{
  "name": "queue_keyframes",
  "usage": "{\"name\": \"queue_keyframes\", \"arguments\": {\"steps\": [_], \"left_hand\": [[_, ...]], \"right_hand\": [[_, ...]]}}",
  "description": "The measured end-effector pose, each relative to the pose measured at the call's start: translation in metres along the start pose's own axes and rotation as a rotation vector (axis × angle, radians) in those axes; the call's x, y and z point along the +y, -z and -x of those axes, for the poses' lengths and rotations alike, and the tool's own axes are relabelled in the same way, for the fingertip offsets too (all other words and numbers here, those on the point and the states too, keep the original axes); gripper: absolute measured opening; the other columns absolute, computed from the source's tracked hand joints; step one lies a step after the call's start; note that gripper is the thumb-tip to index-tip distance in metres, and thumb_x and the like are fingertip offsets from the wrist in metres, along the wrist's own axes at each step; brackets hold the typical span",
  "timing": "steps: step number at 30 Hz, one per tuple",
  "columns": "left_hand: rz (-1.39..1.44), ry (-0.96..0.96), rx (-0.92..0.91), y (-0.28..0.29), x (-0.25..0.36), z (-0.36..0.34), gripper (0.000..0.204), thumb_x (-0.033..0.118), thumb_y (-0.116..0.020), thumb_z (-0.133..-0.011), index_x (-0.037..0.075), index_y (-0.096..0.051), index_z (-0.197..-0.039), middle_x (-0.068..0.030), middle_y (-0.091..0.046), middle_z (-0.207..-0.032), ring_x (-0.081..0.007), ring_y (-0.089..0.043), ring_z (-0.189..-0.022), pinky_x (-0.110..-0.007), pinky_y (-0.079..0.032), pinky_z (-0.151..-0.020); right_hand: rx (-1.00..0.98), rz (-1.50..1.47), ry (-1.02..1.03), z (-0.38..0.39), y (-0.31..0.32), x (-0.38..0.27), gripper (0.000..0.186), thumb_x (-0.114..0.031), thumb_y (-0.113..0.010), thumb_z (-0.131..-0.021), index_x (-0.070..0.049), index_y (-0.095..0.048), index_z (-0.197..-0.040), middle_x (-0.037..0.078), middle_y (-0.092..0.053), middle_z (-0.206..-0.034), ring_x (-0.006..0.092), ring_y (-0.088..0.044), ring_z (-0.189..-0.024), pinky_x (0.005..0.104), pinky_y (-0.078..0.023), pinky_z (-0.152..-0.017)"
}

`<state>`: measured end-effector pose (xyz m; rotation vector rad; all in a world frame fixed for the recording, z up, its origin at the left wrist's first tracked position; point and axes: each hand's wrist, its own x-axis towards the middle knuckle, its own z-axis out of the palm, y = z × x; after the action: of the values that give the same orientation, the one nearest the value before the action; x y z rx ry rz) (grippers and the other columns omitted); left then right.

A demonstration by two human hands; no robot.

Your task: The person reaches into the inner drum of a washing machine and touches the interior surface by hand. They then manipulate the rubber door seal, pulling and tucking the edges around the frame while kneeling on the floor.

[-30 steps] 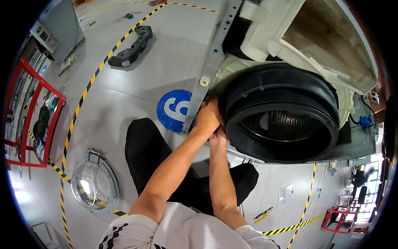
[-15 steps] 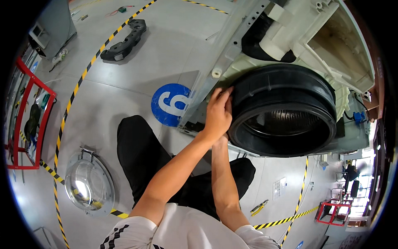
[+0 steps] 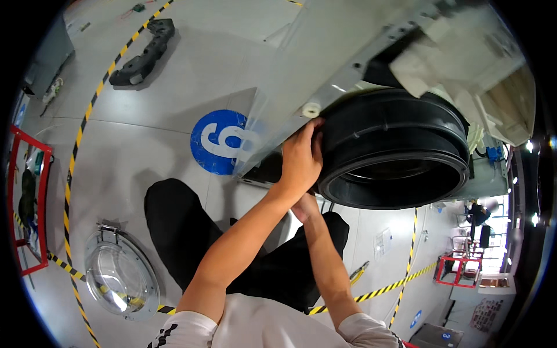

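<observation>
Grey tiled floor with striped tape; over it, 2 bare hands at the left edge of a black rubber ring on an opened washing machine.

Detail: the ring sits at the machine's front, its mouth facing the seated person; a round glass door lies apart on the floor, left of the person's legs. The left hand has its fingers loosely bent between ring and metal side; whether they grip cannot be told. The right hand is below, its fingertips hidden. Good practice would probably be to work by touch, with even pressure along the rubber, keeping knuckles off the metal edge.
</observation>
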<state>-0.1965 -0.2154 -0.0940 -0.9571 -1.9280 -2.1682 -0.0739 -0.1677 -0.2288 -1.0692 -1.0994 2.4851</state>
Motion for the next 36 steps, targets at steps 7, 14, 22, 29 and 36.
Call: {"name": "queue_keyframes", "arguments": {"steps": [7,14,22,29,36], "left_hand": [[0.457,0.348,0.001,-0.010,-0.042,0.105,0.029,-0.004,-0.048,-0.088,-0.005,-0.051,-0.117,-0.0165,-0.056,-0.112,-0.0239,-0.057,-0.105,-0.032,-0.047,-0.089],[0.331,0.352,0.001,-0.035,-0.089,0.116,0.026,0.000,-0.053,-0.087,-0.002,-0.056,-0.112,-0.0173,-0.062,-0.100,-0.0279,-0.063,-0.090,-0.034,-0.050,-0.076],[0.387,0.490,-0.112,-0.043,-0.107,0.103,0.023,0.003,-0.057,-0.084,-0.003,-0.060,-0.106,-0.0187,-0.066,-0.092,-0.0283,-0.066,-0.087,-0.033,-0.050,-0.072],[0.431,0.578,-0.223,-0.034,-0.108,0.091,0.023,0.006,-0.058,-0.086,0.003,-0.062,-0.108,-0.0113,-0.067,-0.080,-0.0114,-0.062,-0.070,-0.028,-0.050,-0.068],[0.218,0.407,-0.234,-0.028,-0.103,0.088,0.014,0.010,-0.060,-0.086,0.000,-0.063,-0.095,-0.0129,-0.067,-0.078,-0.0177,-0.065,-0.071,-0.029,-0.049,-0.068]], "right_hand": [[0.022,0.717,-0.039,0.045,0.017,-0.039,0.042,-0.003,-0.061,-0.084,0.002,-0.049,-0.124,0.010,-0.055,-0.121,0.0187,-0.052,-0.112,0.0316,-0.041,-0.096],[-0.214,1.611,0.251,0.043,0.051,-0.044,0.026,-0.006,-0.066,-0.080,0.000,-0.061,-0.105,0.013,-0.066,-0.094,0.0184,-0.064,-0.081,0.0341,-0.050,-0.073],[0.067,1.055,-0.105,0.044,0.072,-0.036,0.025,-0.006,-0.054,-0.089,-0.001,-0.055,-0.114,0.010,-0.064,-0.102,0.0189,-0.064,-0.089,0.0307,-0.050,-0.078],[0.041,0.213,0.194,0.027,0.053,-0.027,0.035,-0.025,-0.052,-0.093,-0.012,-0.046,-0.126,0.007,-0.055,-0.121,0.0230,-0.052,-0.111,0.0358,-0.042,-0.092],[-0.056,-0.124,0.350,-0.008,0.070,-0.020,0.028,-0.027,-0.060,-0.088,-0.011,-0.059,-0.111,0.001,-0.061,-0.111,0.0138,-0.055,-0.099,0.0291,-0.045,-0.086]]}}
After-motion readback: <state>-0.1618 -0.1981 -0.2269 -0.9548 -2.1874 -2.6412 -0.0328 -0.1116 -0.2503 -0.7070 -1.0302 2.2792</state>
